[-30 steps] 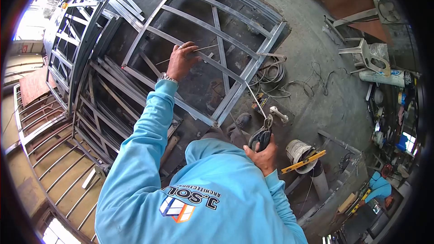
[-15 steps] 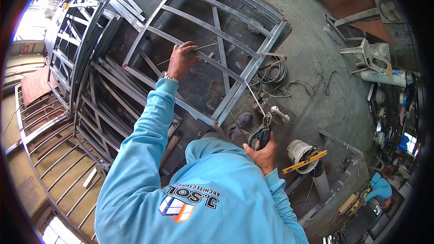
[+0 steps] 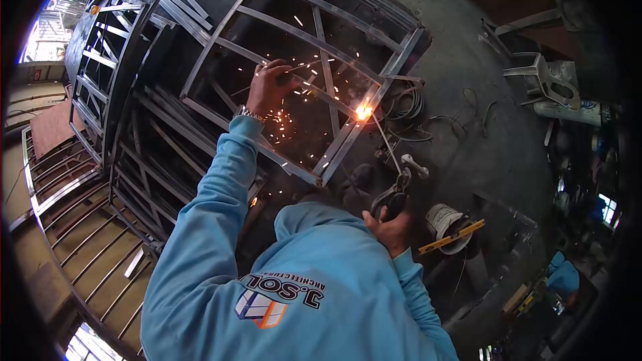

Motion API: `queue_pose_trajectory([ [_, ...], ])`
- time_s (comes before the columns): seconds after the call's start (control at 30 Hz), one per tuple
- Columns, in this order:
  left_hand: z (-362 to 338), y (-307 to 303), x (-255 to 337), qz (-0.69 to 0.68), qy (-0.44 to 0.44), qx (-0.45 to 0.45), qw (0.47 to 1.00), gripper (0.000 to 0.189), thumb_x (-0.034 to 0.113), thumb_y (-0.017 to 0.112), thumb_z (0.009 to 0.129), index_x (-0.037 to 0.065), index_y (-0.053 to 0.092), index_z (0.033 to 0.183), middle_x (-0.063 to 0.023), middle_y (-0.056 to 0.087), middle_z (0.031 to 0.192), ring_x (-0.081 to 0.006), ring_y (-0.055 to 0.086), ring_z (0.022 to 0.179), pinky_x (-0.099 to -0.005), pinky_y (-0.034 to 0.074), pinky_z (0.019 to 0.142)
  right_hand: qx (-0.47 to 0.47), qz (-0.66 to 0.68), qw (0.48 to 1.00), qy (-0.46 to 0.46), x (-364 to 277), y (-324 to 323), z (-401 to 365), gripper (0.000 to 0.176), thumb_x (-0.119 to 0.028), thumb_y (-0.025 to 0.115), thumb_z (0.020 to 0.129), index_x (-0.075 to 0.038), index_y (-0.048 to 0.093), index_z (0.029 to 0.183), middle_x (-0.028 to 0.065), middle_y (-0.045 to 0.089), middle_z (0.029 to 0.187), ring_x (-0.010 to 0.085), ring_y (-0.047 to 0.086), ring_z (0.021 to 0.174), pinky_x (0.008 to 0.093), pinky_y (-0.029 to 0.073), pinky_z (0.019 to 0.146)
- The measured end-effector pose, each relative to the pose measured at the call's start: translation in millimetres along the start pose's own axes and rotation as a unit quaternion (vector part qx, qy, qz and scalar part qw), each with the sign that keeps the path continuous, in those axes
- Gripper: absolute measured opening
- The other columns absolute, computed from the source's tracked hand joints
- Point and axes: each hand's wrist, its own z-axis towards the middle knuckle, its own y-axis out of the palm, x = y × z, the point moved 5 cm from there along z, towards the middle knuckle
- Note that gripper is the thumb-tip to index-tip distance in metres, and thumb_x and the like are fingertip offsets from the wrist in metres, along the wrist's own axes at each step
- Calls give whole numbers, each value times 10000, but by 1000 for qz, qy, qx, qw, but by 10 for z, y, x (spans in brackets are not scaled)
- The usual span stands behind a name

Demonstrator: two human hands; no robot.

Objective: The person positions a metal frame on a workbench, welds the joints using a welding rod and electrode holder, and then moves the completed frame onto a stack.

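My left hand (image 3: 269,87) is closed on a crossbar of the metal frame (image 3: 294,33), near a thin rod that crosses the bar. In my right hand (image 3: 391,226) is the black handle of a welding electrode holder (image 3: 390,200). Its jaws grip a thin electrode (image 3: 386,137), which slants up to the frame's side rail. A bright arc (image 3: 364,111) burns where the electrode tip meets the joint of crossbar and rail. Sparks spray from it towards my left hand and over the frame's openings.
Metal bars (image 3: 174,127) are piled at the left beside a curved frame (image 3: 100,87). Coiled cable (image 3: 406,103) lies right of the frame. A bucket (image 3: 445,220) with a yellow level (image 3: 451,237) stands right of my right hand. Another person (image 3: 563,275) is at the far lower right.
An arc has lit at the electrode tip and sparks now fly. The surroundings look darker. Both hands have stayed nearly in place, and the right one with its holder has shifted slightly.
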Motion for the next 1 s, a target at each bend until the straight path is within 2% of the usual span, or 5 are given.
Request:
queue_pose_trajectory([
  [0.07, -15, -78, 92, -21, -3, -22, 1000, 475, 195, 869, 740, 74, 739, 1181, -92, 647, 1333, -327, 550, 1227, -442, 446, 1083, 17, 32, 999, -39, -144, -12, -17, 701, -269, 937, 646, 59, 535, 1117, 81, 639, 944, 115, 634, 820, 265, 590, 669],
  [0.3, -10, -84, 132, 3, -7, -24, 1000, 455, 169, 847, 764, 80, 732, 1195, -83, 631, 1354, -327, 539, 1228, -438, 442, 1090, 15, -24, 999, -40, -305, -14, -36, 618, -252, 924, 643, 54, 565, 1043, 101, 667, 873, 133, 661, 759, 289, 597, 618],
  [0.37, -8, -69, 133, -11, -30, -37, 999, 461, 170, 849, 761, 81, 730, 1198, -82, 628, 1358, -326, 535, 1230, -434, 443, 1092, 17, -63, 997, -43, -344, -13, -32, 545, -217, 909, 650, -9, 566, 1021, 23, 622, 804, 79, 585, 650, 264, 518, 556],
  [0.9, -22, -67, 131, -15, -25, 1, 1000, 449, 217, 865, 743, 83, 751, 1157, -71, 659, 1310, -331, 542, 1190, -430, 483, 1024, 9, -93, 994, -62, -266, 37, 34, 576, -275, 909, 635, -7, 565, 1012, 34, 626, 753, 103, 611, 614, 288, 534, 551],
  [1.0, -27, -48, 105, -16, -45, -12, 999, 434, 212, 863, 746, 79, 755, 1145, -80, 658, 1308, -328, 544, 1189, -426, 484, 1023, 3, -114, 993, 1, -275, 37, 13, 532, -285, 919, 628, -25, 568, 931, 18, 619, 698, 104, 597, 588, 298, 524, 581],
])
